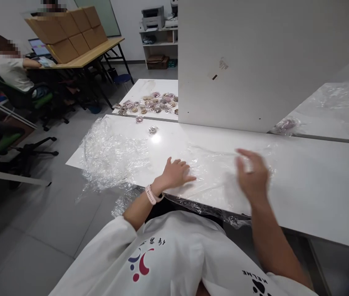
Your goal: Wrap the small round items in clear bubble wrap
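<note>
My left hand (177, 173) is spread with its palm down on a thin sheet of clear plastic film (208, 172) that lies over the white table. My right hand (253, 176), blurred by motion, hovers at the film's right part, thumb and forefinger apart. I see nothing held in it, and I cannot tell whether its fingertips touch the film. A crumpled heap of clear plastic film (109, 152) covers the table's left end and hangs over the edge. Beyond my left hand sits a small wrapped item (152, 130), with another wrapped piece (139, 119) farther back.
Many small wrapped items (156, 102) lie on a white surface behind the table (316, 176). A tall white panel (224, 74) rises at the table's back edge. More film (344, 102) is at the right. To the left, a person (12, 68) sits near stacked cardboard boxes (69, 35).
</note>
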The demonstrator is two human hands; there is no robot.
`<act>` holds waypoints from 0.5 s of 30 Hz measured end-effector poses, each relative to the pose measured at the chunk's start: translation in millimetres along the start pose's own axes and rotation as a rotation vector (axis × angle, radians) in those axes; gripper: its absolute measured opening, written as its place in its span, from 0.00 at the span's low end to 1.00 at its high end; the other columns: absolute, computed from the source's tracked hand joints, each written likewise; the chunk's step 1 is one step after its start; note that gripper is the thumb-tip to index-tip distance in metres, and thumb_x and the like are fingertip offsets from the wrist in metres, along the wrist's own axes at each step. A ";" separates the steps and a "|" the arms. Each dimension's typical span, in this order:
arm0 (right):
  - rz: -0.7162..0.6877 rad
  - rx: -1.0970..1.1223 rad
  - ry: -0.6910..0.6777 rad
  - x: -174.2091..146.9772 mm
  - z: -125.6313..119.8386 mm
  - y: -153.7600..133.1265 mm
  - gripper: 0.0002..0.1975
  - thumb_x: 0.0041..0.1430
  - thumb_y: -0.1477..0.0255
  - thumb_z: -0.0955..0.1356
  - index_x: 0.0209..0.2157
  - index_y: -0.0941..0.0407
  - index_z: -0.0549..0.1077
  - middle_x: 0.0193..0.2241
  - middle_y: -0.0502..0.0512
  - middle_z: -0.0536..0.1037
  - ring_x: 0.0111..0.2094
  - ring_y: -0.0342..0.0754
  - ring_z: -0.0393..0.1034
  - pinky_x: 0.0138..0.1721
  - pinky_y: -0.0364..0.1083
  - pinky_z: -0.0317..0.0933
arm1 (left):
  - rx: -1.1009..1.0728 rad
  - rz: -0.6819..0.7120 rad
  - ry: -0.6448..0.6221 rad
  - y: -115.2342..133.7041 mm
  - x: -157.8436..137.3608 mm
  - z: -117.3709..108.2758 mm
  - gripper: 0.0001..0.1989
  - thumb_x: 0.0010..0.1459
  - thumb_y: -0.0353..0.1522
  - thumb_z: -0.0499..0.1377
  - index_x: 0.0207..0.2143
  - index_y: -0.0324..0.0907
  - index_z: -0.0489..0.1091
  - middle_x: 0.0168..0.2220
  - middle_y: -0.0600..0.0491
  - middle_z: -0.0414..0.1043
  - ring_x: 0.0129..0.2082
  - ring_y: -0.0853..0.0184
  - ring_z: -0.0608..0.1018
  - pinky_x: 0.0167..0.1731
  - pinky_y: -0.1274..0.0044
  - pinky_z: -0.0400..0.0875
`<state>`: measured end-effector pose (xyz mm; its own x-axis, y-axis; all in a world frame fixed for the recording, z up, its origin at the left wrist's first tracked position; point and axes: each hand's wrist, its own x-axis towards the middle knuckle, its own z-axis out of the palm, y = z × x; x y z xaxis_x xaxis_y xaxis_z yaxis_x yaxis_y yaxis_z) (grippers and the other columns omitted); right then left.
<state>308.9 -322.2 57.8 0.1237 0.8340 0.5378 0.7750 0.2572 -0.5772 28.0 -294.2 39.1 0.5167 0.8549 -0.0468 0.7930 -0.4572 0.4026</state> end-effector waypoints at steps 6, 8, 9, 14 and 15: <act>-0.194 -0.204 -0.598 -19.9 118.0 -31.9 0.26 0.71 0.61 0.55 0.63 0.55 0.66 0.67 0.62 0.60 0.69 0.60 0.49 0.66 0.64 0.47 | 0.097 -0.436 0.282 -79.8 96.7 -72.1 0.18 0.64 0.30 0.53 0.56 0.41 0.66 0.57 0.39 0.66 0.59 0.50 0.65 0.52 0.59 0.66; -0.216 -0.238 -0.572 -23.6 127.5 -21.6 0.26 0.72 0.61 0.53 0.64 0.54 0.64 0.68 0.61 0.58 0.70 0.58 0.47 0.66 0.64 0.46 | 0.147 -0.530 0.225 -117.4 113.5 -83.0 0.27 0.59 0.28 0.58 0.60 0.42 0.61 0.64 0.37 0.57 0.65 0.45 0.56 0.55 0.54 0.62; -0.228 -0.243 -0.558 -24.7 128.5 -17.4 0.26 0.72 0.60 0.53 0.65 0.53 0.63 0.68 0.60 0.57 0.70 0.58 0.47 0.66 0.64 0.46 | 0.150 -0.552 0.177 -134.3 118.8 -85.7 0.29 0.57 0.27 0.59 0.61 0.43 0.61 0.64 0.37 0.56 0.65 0.43 0.54 0.55 0.52 0.60; -0.257 -0.270 -0.532 -25.4 125.4 -14.7 0.26 0.72 0.61 0.54 0.64 0.54 0.65 0.67 0.61 0.59 0.69 0.57 0.49 0.66 0.62 0.47 | 0.118 -0.540 0.139 -185.4 134.5 -92.3 0.17 0.57 0.24 0.58 0.50 0.39 0.69 0.54 0.37 0.65 0.56 0.50 0.66 0.53 0.59 0.64; -0.258 -0.276 -0.531 -25.1 125.5 -15.7 0.25 0.72 0.61 0.54 0.63 0.54 0.65 0.67 0.61 0.59 0.69 0.57 0.49 0.66 0.61 0.47 | 0.119 -0.536 0.155 -190.5 138.0 -96.2 0.17 0.58 0.24 0.58 0.50 0.37 0.68 0.55 0.37 0.63 0.55 0.51 0.67 0.52 0.62 0.64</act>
<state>215.8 -285.9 -23.7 -0.3560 0.9081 0.2204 0.8784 0.4057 -0.2527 -82.8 -65.5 43.9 -0.0144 0.9969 -0.0775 0.9669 0.0336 0.2531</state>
